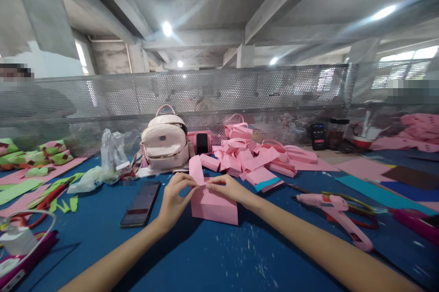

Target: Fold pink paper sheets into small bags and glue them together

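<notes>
A small pink paper box (pixel 213 207), matte and crisp-edged, is seen standing on the blue felt-like table (pixel 219 255) at the centre of the view. Its top edge is pinched from the 9 o'clock side by the left hand (pixel 174 200), whose fingertips are pressed together on the paper where a curved pink strip (pixel 196 169) rises like a handle. From the 3 o'clock side the same edge is gripped by the right hand (pixel 228 187), its fingers closed on the fold. At 8 o'clock from the box, just beside the left wrist, a flat black phone (pixel 141 204) with a glossy screen is laid. At 11 o'clock a rounded pale pink backpack (pixel 165 142) of smooth leather-like material is set, with a crumpled clear plastic bag (pixel 109 155) to its 9 o'clock. At 1 o'clock a loose heap of folded pink paper pieces (pixel 254 155) is piled. At 3 o'clock a pink glue gun (pixel 334 212) is lying, well apart from the box. Behind everything, a perforated metal screen (pixel 219 95) is stretched across the table's far edge.
</notes>
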A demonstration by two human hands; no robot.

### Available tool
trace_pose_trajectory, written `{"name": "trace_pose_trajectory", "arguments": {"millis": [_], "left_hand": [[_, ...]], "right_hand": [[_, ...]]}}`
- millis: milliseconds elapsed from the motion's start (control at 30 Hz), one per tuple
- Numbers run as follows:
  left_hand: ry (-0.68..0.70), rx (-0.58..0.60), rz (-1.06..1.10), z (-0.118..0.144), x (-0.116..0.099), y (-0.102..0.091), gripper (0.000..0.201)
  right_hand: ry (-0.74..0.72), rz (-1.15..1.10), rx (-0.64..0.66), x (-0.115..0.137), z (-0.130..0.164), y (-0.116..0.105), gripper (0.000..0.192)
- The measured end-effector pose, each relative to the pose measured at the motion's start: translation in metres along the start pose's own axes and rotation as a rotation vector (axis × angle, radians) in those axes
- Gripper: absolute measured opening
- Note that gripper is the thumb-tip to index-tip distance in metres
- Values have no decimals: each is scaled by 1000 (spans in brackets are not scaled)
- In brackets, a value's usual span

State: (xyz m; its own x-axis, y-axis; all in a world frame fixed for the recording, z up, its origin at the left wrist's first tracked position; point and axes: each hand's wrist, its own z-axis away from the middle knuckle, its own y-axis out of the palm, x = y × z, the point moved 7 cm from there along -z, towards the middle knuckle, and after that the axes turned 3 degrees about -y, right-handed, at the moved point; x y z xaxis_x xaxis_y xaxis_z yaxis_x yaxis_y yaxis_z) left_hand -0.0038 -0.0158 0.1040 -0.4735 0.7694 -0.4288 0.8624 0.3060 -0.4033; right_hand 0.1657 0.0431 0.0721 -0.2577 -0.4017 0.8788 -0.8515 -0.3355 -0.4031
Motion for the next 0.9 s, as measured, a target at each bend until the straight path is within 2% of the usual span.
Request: {"name": "trace_pose_trajectory", "arguments": {"millis": [133,200,367,533,900], "left_hand": [[-12,-10,22,0,4,-1,13],[-20,-15,30,0,7,-1,12],[-31,-12,47,0,7,-1,11],[-31,-2,62,0,5,-1,11],[-27,-15,83,0,6,0,7]], "right_hand": [[42,-103,27,-4,0,0,51],[42,-122,3,-5,0,-1,53],[-12,-73,-86,-3,-2,-4,37],[-128,41,-153,15,2,-6,15],[-352,293,-275,49,15,-8,5]]}}
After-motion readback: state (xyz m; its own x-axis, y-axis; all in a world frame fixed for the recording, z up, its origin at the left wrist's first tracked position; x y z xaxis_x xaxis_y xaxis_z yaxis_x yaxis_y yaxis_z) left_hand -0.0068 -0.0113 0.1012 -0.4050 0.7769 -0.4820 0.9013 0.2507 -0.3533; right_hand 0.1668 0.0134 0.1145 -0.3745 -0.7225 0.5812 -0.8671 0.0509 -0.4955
